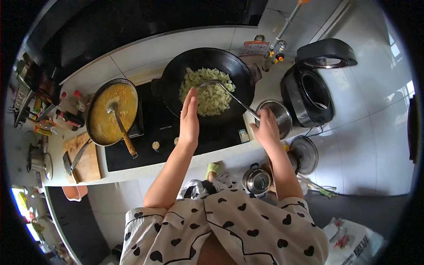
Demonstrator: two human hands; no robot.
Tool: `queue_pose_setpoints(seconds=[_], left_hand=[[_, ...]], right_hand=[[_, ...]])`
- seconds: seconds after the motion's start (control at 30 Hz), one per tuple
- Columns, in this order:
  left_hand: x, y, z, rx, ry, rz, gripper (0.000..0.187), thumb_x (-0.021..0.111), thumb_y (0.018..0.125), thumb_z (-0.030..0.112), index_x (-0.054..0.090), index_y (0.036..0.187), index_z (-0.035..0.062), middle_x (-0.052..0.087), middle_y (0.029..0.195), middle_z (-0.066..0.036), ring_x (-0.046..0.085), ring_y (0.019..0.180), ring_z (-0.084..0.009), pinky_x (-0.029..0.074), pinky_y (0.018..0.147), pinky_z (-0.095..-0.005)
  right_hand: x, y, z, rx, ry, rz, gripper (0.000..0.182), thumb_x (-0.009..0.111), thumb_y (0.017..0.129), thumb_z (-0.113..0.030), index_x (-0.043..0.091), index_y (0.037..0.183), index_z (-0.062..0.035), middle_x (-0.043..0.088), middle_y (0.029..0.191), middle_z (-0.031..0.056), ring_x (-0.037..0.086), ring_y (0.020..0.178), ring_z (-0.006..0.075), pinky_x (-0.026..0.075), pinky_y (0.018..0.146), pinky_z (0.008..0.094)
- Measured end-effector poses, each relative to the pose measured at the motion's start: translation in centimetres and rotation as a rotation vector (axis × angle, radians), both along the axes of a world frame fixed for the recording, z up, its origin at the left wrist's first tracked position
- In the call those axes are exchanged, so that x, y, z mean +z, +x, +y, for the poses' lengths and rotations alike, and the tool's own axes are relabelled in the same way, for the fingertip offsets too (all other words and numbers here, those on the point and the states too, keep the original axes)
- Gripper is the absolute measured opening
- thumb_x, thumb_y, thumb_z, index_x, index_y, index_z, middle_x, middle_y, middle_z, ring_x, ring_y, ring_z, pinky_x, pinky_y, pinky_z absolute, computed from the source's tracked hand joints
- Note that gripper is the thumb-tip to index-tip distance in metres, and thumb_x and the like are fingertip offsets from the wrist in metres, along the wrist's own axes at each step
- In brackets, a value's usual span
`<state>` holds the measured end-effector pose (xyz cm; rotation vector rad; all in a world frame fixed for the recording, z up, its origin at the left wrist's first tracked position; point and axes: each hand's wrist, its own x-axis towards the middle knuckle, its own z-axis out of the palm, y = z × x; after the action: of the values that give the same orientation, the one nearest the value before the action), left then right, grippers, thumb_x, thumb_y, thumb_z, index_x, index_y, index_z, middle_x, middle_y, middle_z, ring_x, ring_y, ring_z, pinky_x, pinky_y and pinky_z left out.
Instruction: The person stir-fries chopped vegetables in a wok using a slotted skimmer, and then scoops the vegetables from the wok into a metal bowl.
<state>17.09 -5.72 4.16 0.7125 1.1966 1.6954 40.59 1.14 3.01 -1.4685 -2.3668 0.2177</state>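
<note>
Your right hand [266, 127] is covering the end of the spatula [229, 95] handle, so you are not seeing how far it runs. The ladle [120, 123] bowl is sinking under the yellow soup [110, 110] at centre left. The bottles [70, 110] at upper left are showing too small to read. The fisheye edge is cutting off the bag [353, 240] at lower right and blurring the lower left corner.

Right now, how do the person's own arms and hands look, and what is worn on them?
Both forearms are bare; the left hand and right hand wear no gloves, and no ring or watch can be made out. The short sleeves are white with black heart shapes and dark piping along the edges, matching the rest of the top.
</note>
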Motion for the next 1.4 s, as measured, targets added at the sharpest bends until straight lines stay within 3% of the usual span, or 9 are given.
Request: queue_pose_setpoints(seconds=[0.27,0.53,0.67,0.77,1.0,1.17,1.27,1.33,1.4], left_hand=[[-0.5,1.4,2.8,0.114,-0.032,0.014,0.055,0.04,0.097,0.037,0.03,0.141,0.0049,0.029,0.146,-0.011,0.024,0.137,-0.0209,0.016,0.111,-0.0335],[-1.1,1.6,4.6,0.059,-0.074,-0.036,0.057,0.043,0.096,0.037,0.031,0.14,0.0031,0.031,0.145,-0.011,0.026,0.136,-0.0208,0.019,0.111,-0.0312],[-1.1,1.7,5.2,-0.078,-0.11,0.015,0.061,0.042,0.095,0.042,0.026,0.143,0.008,0.026,0.147,-0.011,0.021,0.138,-0.0228,0.014,0.112,-0.0365],[-1.1,1.6,4.9,-0.085,-0.124,-0.02,0.06,0.043,0.094,0.042,0.028,0.142,0.008,0.028,0.147,-0.011,0.022,0.138,-0.023,0.015,0.112,-0.0369],[-0.3,-1.4,3.9,-0.052,-0.094,0.078,0.056,0.044,0.095,0.039,0.033,0.14,0.0074,0.034,0.144,-0.012,0.027,0.135,-0.0241,0.018,0.111,-0.0377],[0.4,-3.2,2.3,-0.027,-0.044,0.11,0.053,0.042,0.096,0.036,0.034,0.14,0.0077,0.033,0.144,-0.012,0.027,0.135,-0.0239,0.018,0.111,-0.0367],[0.6,-4.2,1.6,-0.007,-0.045,0.091,0.051,0.042,0.096,0.033,0.035,0.139,0.0057,0.035,0.143,-0.012,0.028,0.135,-0.023,0.019,0.111,-0.0352],[0.7,-4.5,1.2,0.032,-0.055,0.059,0.047,0.043,0.097,0.027,0.038,0.136,0.0008,0.038,0.14,-0.013,0.033,0.132,-0.0217,0.023,0.11,-0.0318],[0.0,-5.0,1.3,0.002,-0.059,0.078,0.052,0.042,0.096,0.034,0.036,0.138,0.006,0.035,0.143,-0.012,0.029,0.135,-0.0227,0.019,0.111,-0.0354]], right_hand=[[0.4,2.3,3.2,0.038,-0.22,-0.04,0.044,0.071,0.071,-0.009,0.044,0.106,-0.0038,0.06,0.094,0.0199,0.059,0.089,0.0394,0.046,0.074,0.0452],[-1.2,2.7,5.3,0.04,-0.211,0.004,0.04,0.069,0.073,-0.011,0.045,0.104,-0.0051,0.062,0.094,0.0176,0.06,0.087,0.0372,0.047,0.074,0.0448],[-0.9,2.9,5.5,0.015,-0.213,-0.039,0.033,0.065,0.076,-0.012,0.047,0.104,-0.0062,0.061,0.102,0.0155,0.059,0.093,0.0364,0.046,0.076,0.0449],[-1.0,2.8,5.5,-0.029,-0.244,-0.084,0.038,0.063,0.078,-0.011,0.049,0.113,-0.0068,0.061,0.102,0.016,0.058,0.094,0.0371,0.046,0.077,0.0445],[5.7,0.6,4.9,0.191,-0.245,-0.213,0.053,0.053,0.085,-0.012,0.042,0.134,-0.0304,0.06,0.094,0.0172,0.061,0.079,0.0341,0.048,0.071,0.0425],[4.6,-0.4,7.0,0.097,-0.13,-0.078,0.049,0.052,0.088,-0.016,0.042,0.135,-0.026,0.06,0.095,0.02,0.06,0.086,0.0372,0.047,0.076,0.0444],[3.8,-2.4,7.1,-0.047,-0.316,-0.067,0.048,0.052,0.088,-0.011,0.042,0.134,-0.0185,0.056,0.115,0.0205,0.054,0.104,0.0383,0.044,0.087,0.0405],[2.2,-3.2,7.3,0.034,-0.437,0.046,0.047,0.051,0.088,-0.01,0.04,0.134,-0.0075,0.051,0.127,0.0193,0.05,0.116,0.0327,0.041,0.094,0.0358],[0.3,-4.2,7.3,0.164,-0.512,0.189,0.048,0.052,0.088,-0.009,0.039,0.134,-0.0024,0.05,0.13,0.018,0.049,0.119,0.0287,0.038,0.097,0.0332]])
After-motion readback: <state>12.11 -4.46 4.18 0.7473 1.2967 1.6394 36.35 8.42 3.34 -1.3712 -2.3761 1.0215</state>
